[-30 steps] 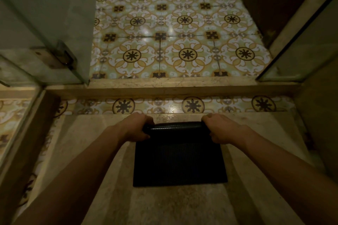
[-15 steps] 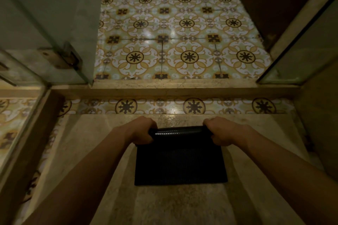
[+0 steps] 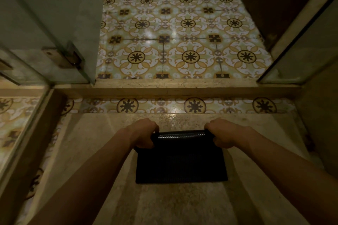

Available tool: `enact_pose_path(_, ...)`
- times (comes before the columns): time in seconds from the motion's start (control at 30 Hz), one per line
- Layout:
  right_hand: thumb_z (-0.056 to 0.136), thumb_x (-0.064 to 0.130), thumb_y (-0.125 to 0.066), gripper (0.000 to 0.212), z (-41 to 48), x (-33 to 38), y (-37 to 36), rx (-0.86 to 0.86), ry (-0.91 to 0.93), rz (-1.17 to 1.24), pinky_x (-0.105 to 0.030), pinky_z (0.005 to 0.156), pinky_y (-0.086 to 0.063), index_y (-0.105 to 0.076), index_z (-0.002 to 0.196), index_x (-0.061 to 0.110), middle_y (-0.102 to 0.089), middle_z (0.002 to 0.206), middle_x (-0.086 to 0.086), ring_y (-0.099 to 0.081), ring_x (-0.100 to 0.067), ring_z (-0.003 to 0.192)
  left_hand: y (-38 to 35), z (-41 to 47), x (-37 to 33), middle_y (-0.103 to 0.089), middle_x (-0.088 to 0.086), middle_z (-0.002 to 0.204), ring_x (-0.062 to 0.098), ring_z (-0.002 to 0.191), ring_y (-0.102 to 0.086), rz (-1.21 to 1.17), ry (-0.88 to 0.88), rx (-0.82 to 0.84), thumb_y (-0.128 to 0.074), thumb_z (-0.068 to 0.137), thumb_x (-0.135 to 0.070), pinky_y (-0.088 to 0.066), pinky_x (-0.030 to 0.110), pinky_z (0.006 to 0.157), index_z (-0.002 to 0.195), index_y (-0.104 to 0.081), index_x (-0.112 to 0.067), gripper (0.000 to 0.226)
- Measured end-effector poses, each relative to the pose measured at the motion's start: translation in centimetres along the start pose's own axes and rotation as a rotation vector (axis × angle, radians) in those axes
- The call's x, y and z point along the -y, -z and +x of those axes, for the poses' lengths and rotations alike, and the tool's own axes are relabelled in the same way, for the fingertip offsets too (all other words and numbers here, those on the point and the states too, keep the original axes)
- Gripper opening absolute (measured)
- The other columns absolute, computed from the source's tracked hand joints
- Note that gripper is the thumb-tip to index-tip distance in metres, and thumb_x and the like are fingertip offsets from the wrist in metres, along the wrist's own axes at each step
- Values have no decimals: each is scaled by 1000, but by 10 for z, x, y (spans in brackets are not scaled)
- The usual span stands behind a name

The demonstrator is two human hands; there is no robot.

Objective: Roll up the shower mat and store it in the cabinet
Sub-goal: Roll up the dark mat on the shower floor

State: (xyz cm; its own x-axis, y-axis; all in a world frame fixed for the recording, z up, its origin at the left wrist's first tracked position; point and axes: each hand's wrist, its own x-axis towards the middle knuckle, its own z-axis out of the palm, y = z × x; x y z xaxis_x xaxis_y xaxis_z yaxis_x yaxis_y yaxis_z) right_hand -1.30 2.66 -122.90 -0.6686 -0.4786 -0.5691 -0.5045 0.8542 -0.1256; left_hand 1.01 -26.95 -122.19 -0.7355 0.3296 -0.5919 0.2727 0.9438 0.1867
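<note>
The rolling step is midway: the left hand (image 3: pixel 144 134) and right hand (image 3: pixel 224 133) each clasp an end of the shower mat (image 3: pixel 181 162) roll on the stone shower floor (image 3: pixel 91 151), and the flat part nearest the person likely needs winding in next.

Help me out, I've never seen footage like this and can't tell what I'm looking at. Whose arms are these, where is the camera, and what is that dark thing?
The camera sits on a person's head, looking down at their own bare arms. They are in a shower stall with a stone floor; patterned tiles lie beyond the stone step. The dark thing is a black shower mat, partly rolled at its far end. The left hand and right hand each grip one end of the roll. The rest lies flat.
</note>
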Motion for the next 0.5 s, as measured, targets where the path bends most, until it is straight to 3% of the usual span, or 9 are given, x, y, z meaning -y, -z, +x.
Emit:
enact_pose_path(0.17, 79, 20, -70, 44, -10, 5, -9, -63, 24, -14, -35, 77, -48, -54, 120, 16, -48, 116, -8, -55, -28, 99, -8, -6, -6, -58, 2, 105, 20, 93, -55, 92, -22, -41, -81, 67, -38, -44, 29, 72, 112, -63, -21, 52)
enact_pose_path(0.27, 78, 23, -73, 48, -13, 5, -6, -21, 32, 3, -37, 81, -49, -53, 122, 16, -49, 116, -8, -54, -28, 102, -6, -8, -9, -60, 5, 106, 23, 94, -57, 135, -54, 18, -79, 68, -39, -46, 31, 73, 110, -61, -17, 51)
enact_pose_path(0.4, 78, 19, -65, 37, -13, 1, 3, 38, 27, 71, -40, 80, -54, -60, 115, 15, -61, 110, -11, -59, -27, 97, 4, -7, -10, -63, 8, 109, 25, 97, -59, 105, -30, 130, -73, 73, -33, -43, 29, 69, 116, -59, -15, 49)
enact_pose_path(0.5, 79, 20, -66, 37, -14, 4, -2, 33, 14, 45, -36, 79, -52, -58, 115, 16, -58, 113, -10, -58, -27, 99, -1, -11, -11, -60, 10, 111, 26, 96, -58, 92, -17, 109, -71, 74, -30, -44, 31, 68, 116, -55, -15, 48)
